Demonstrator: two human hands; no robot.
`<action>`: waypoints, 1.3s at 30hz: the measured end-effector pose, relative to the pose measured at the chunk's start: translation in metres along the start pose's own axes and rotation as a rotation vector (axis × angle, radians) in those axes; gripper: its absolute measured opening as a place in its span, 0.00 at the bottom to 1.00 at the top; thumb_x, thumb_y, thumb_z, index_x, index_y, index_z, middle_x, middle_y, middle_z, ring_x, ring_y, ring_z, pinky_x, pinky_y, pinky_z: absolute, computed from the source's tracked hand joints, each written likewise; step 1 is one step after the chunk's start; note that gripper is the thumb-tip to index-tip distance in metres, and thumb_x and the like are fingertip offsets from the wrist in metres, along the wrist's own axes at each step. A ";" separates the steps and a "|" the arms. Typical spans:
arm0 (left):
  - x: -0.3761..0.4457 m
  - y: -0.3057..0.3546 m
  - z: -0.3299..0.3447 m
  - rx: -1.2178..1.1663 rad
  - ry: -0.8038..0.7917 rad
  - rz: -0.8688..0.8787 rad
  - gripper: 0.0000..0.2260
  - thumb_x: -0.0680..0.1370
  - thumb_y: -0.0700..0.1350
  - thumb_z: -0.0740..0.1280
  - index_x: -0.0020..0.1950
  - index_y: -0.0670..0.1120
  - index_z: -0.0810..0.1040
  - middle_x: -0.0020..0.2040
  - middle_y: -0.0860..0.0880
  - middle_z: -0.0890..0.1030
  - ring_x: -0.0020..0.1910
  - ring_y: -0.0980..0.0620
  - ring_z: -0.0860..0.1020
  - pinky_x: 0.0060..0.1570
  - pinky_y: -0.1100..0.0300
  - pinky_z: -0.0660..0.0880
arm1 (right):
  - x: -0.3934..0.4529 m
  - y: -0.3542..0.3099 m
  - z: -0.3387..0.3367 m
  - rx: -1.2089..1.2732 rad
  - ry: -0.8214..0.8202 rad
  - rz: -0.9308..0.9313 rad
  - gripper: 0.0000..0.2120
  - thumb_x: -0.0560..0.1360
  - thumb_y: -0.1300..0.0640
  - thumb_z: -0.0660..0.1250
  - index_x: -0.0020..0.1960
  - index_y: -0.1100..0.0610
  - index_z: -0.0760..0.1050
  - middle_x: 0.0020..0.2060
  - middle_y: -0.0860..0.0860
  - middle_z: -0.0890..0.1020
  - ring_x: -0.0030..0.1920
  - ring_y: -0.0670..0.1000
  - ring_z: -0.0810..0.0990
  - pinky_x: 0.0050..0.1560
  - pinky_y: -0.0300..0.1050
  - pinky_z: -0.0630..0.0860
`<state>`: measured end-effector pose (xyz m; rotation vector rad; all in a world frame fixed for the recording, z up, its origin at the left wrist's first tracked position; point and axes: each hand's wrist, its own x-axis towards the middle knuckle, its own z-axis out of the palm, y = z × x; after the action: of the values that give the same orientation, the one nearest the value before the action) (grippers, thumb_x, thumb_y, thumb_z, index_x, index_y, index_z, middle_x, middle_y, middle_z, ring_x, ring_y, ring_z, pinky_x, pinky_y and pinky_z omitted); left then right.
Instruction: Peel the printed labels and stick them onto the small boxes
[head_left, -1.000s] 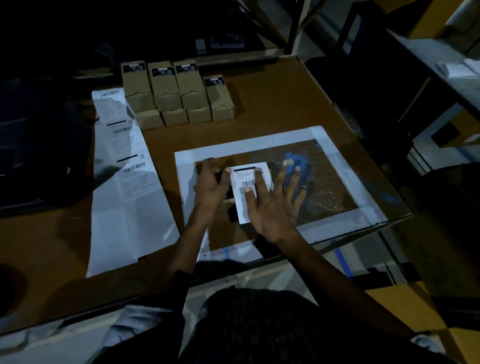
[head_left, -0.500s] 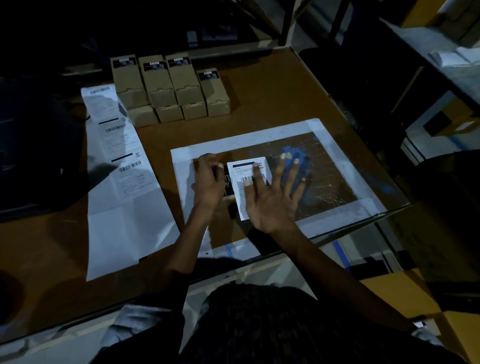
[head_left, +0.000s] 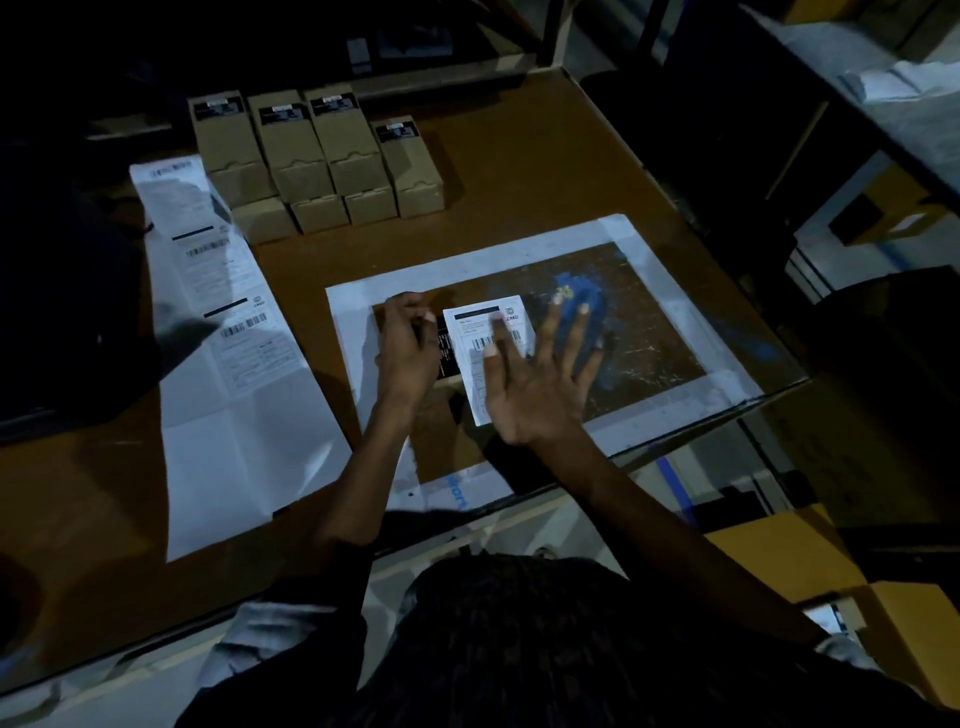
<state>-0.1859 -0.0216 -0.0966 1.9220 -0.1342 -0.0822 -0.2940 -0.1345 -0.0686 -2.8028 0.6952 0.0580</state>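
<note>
A small box (head_left: 448, 349) with a dark side lies on the white-framed mat (head_left: 353, 332) near the table's front. A white printed label (head_left: 480, 338) with a barcode covers its top. My right hand (head_left: 530, 379) lies flat on the label with straight, spread fingers pressing it down. My left hand (head_left: 408, 348) grips the box's left side with curled fingers. A long strip of label sheet (head_left: 228, 332) lies to the left, barcoded labels at its far end. Several brown boxes (head_left: 311, 150) stand in rows at the back.
The wooden table's front edge (head_left: 675, 441) runs just below the mat, its right edge beside a dark gap. A dark bulky object (head_left: 62, 312) sits at the far left. A blue patch (head_left: 582, 306) marks the mat under my right fingertips. Yellow cartons (head_left: 810, 561) stand low right.
My right hand has slid slightly back along the label, still pressing it flat. My left hand keeps its hold on the box. The camera view has shifted a little.
</note>
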 end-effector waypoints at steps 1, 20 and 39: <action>0.000 -0.001 -0.001 -0.011 0.000 0.014 0.10 0.82 0.41 0.62 0.63 0.51 0.70 0.55 0.53 0.78 0.58 0.51 0.78 0.61 0.41 0.75 | -0.005 -0.011 0.004 0.011 -0.012 -0.054 0.27 0.81 0.34 0.34 0.79 0.34 0.40 0.77 0.55 0.27 0.74 0.61 0.20 0.67 0.65 0.18; -0.004 0.000 -0.001 -0.042 0.027 0.022 0.11 0.83 0.39 0.60 0.66 0.46 0.71 0.60 0.49 0.77 0.59 0.51 0.77 0.58 0.56 0.78 | -0.007 -0.026 0.012 0.010 0.047 -0.146 0.26 0.83 0.37 0.41 0.81 0.37 0.48 0.79 0.55 0.31 0.76 0.61 0.23 0.70 0.65 0.24; -0.004 0.033 0.005 0.532 0.004 0.331 0.10 0.77 0.46 0.71 0.58 0.52 0.84 0.66 0.51 0.77 0.66 0.47 0.70 0.64 0.48 0.60 | 0.047 0.034 -0.035 0.245 0.300 -0.177 0.16 0.78 0.59 0.68 0.63 0.45 0.81 0.62 0.51 0.82 0.67 0.58 0.68 0.63 0.55 0.60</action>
<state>-0.1927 -0.0374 -0.0676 2.3985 -0.5109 0.1984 -0.2693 -0.1934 -0.0474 -2.6450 0.4741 -0.4570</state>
